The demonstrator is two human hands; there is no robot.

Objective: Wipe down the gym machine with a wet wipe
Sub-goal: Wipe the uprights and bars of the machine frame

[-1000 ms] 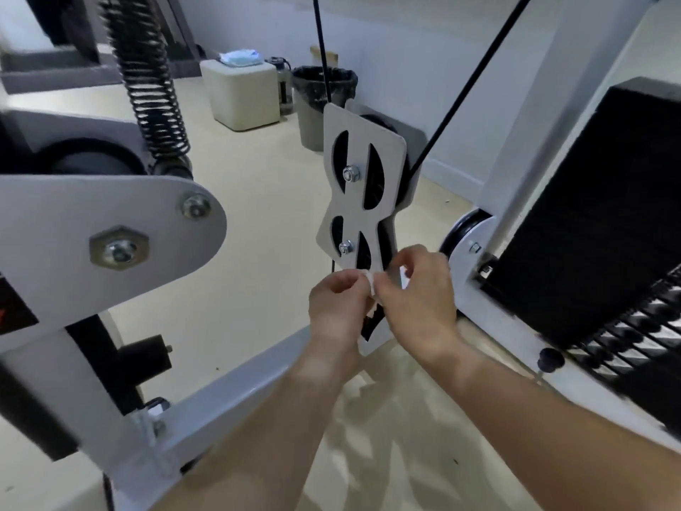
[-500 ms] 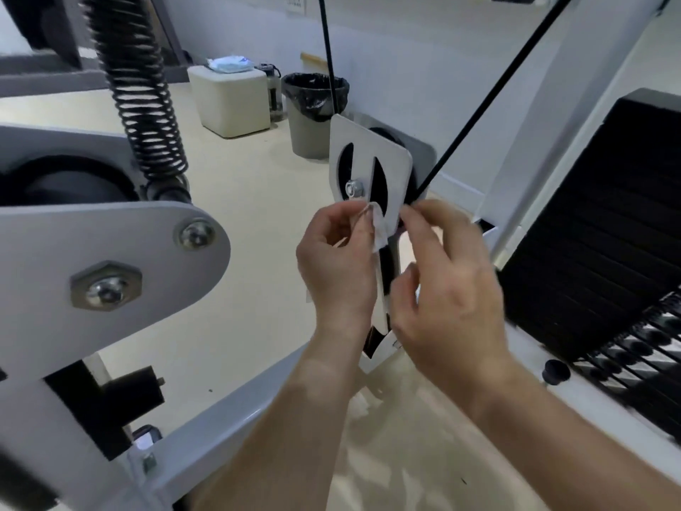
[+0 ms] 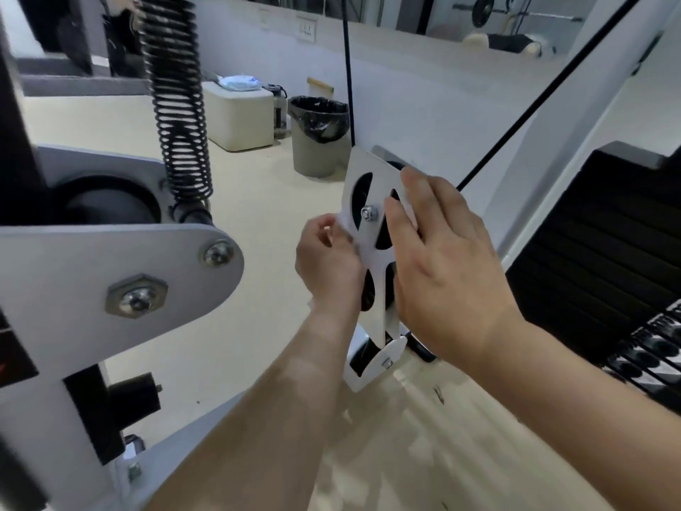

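A white pulley plate (image 3: 372, 258) with dark oval cut-outs and a centre bolt hangs on black cables (image 3: 348, 86) of the gym machine. My left hand (image 3: 326, 263) pinches a small white wet wipe (image 3: 345, 230) against the plate's left edge; most of the wipe is hidden by my fingers. My right hand (image 3: 446, 267) reaches from the right, with its fingers wrapped over the plate's right edge onto the front face beside the bolt.
A big grey bracket (image 3: 110, 260) and a black coil spring (image 3: 177, 116) stand close at the left. The black weight stack (image 3: 597, 252) fills the right. A lined bin (image 3: 317, 134) and a cream box (image 3: 239, 116) with a wipe packet (image 3: 239, 82) stand by the far wall.
Both hands have risen from the plate's lower end to its upper part. My right hand let go of the wipe and took hold of the plate's right edge.
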